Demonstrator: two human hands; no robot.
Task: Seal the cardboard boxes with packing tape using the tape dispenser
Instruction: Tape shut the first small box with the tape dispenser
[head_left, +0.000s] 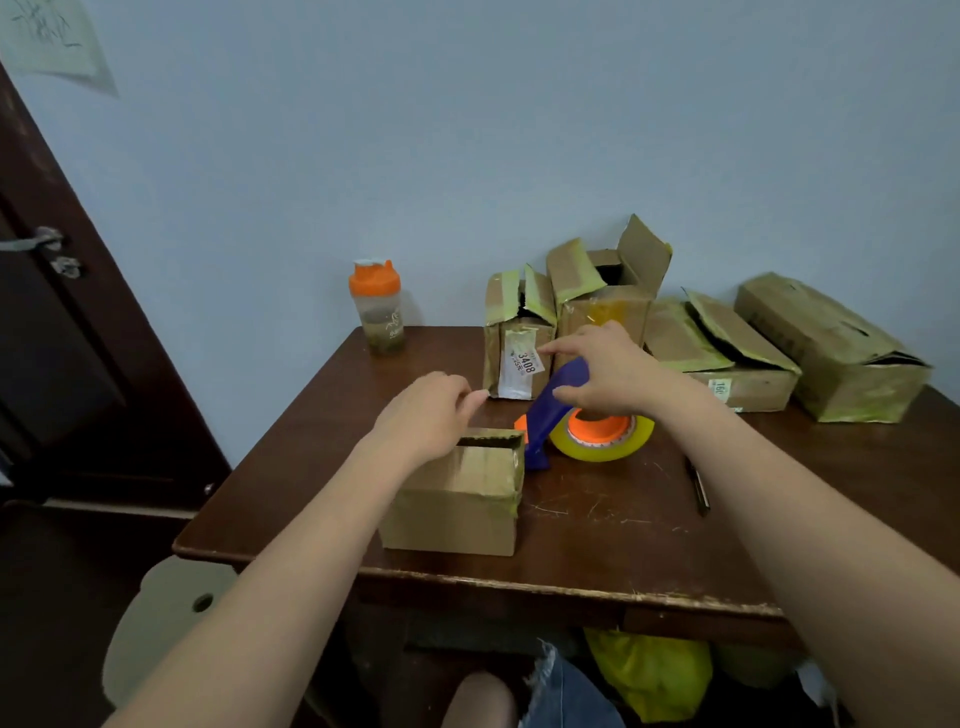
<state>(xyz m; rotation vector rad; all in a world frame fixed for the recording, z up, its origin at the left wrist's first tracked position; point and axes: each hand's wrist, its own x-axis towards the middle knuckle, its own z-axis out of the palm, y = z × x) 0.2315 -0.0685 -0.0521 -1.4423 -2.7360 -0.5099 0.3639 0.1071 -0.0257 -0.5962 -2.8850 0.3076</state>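
Boxes wait by the wall in the middle right of the frame, and one small box (457, 493) sits low in the middle, under the left hand (423, 413), whose fingers look loosely bent and seem to hold nothing. The right hand (605, 366) grips the blue handle of the tape dispenser (582, 423) just beside it. If the small box slides, the tape could go on crooked. Its flaps might pop up too.
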